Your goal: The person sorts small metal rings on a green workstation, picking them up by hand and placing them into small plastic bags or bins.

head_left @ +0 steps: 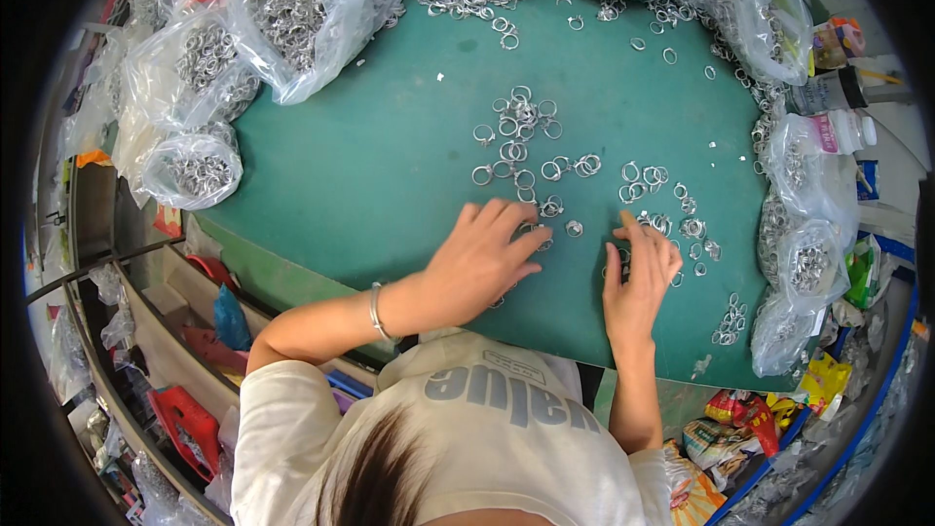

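Note:
Silver-coloured rings lie in loose groups on a green tabletop (351, 156). My left hand (482, 258) hovers low over the near end of the middle group, fingers apart, partly covering some rings. Ahead of its fingertips is a cluster of rings (518, 117). My right hand (638, 278) is beside the right-hand group, its thumb apart from the index finger, and I see nothing held in it. Close to its fingertips lie several rings (657, 224). One ring (574, 229) sits between the two hands. A small pile of rings (729, 319) rests farther right.
Clear plastic bags full of rings (292, 19) line the left and far edges. More ring bags (810, 263) stand along the right edge, near a white bottle (843, 131) and a dark-lidded jar (828, 91). Open drawers (175, 302) are at the lower left.

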Motion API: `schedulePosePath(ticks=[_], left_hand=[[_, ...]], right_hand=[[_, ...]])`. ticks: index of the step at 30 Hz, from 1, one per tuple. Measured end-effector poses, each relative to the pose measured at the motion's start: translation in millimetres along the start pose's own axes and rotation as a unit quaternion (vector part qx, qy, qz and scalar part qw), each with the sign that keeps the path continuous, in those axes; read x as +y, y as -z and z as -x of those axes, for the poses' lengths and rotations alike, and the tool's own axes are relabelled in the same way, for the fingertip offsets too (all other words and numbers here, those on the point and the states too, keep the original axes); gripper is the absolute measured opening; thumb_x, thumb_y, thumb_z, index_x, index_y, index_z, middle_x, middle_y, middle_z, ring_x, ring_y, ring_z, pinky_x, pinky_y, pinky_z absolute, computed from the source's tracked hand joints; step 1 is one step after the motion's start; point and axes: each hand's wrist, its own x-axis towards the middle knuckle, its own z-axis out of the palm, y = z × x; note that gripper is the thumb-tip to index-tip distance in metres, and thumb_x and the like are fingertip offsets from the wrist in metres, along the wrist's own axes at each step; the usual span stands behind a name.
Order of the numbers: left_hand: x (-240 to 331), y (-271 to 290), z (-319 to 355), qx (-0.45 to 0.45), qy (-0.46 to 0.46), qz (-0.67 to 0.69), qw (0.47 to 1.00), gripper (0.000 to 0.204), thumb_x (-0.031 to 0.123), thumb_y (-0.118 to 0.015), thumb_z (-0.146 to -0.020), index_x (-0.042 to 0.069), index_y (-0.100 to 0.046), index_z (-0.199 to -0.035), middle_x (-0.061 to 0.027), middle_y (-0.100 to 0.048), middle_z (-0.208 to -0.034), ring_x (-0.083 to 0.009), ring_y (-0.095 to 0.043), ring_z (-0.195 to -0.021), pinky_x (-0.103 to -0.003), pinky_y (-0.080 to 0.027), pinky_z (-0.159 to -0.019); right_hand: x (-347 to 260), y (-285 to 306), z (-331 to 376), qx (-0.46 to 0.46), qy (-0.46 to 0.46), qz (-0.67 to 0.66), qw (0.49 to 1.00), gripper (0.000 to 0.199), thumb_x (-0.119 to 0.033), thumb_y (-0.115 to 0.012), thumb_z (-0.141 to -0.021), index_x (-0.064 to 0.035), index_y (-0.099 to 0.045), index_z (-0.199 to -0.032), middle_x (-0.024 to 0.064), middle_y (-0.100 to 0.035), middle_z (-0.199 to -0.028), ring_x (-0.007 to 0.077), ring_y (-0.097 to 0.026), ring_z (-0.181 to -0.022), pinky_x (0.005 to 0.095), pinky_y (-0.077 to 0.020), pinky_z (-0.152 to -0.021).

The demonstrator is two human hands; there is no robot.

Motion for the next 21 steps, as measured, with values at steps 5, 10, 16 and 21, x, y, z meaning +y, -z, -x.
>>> schedulePosePath(ticks=[5, 10, 16, 21], left_hand=[[-1.1, -18.8, 3.4, 0.002, 0.003, 0.01, 1.0, 0.029, 0.005, -0.067, -0.072, 0.003, -0.059, -0.1, -0.009, -0.051, -0.102, -0.0249, -0.048, -0.088, -0.036, -0.035, -0.071], [-2.0, -4.2, 25.4, -0.07, -0.002, 0.03, 0.997, 0.029, 0.002, -0.064, -0.072, 0.003, -0.058, -0.101, -0.0102, -0.05, -0.106, -0.027, -0.048, -0.095, -0.037, -0.037, -0.076], [20.0, -19.3, 43.6, -0.021, -0.007, -0.006, 1.0, 0.035, 0.005, -0.064, -0.071, 0.008, -0.055, -0.104, -0.012, -0.047, -0.119, -0.0315, -0.043, -0.113, -0.048, -0.034, -0.094], [-17.9, -23.8, 62.9, -0.012, 0.017, -0.074, 0.997, 0.031, 0.002, -0.061, -0.072, 0.009, -0.054, -0.102, -0.0121, -0.048, -0.112, -0.0313, -0.045, -0.106, -0.047, -0.034, -0.091]], right_hand=[[-19.2, -9.1, -16.2, -0.009, 0.065, -0.067, 0.996, 0.042, -0.001, -0.061, -0.077, -0.0031, -0.053, -0.118, 0.0062, -0.061, -0.094, 0.0235, -0.052, -0.096, 0.0394, -0.0318, -0.089], [-5.2, 4.2, -2.1, -0.037, 0.016, 0.033, 0.999, 0.041, -0.002, -0.061, -0.077, -0.0022, -0.053, -0.118, 0.0096, -0.059, -0.096, 0.0252, -0.051, -0.099, 0.0414, -0.0314, -0.09], [-28.8, -3.4, -3.0, -0.045, 0.056, -0.103, 0.992, 0.048, -0.003, -0.062, -0.076, -0.0016, -0.049, -0.122, 0.0137, -0.053, -0.116, 0.031, -0.047, -0.113, 0.0425, -0.0339, -0.094], [-36.6, -8.4, -22.8, -0.126, 0.142, -0.061, 0.98, 0.051, -0.006, -0.062, -0.077, -0.0042, -0.047, -0.126, 0.0093, -0.05, -0.124, 0.0304, -0.042, -0.121, 0.0452, -0.0304, -0.098]])
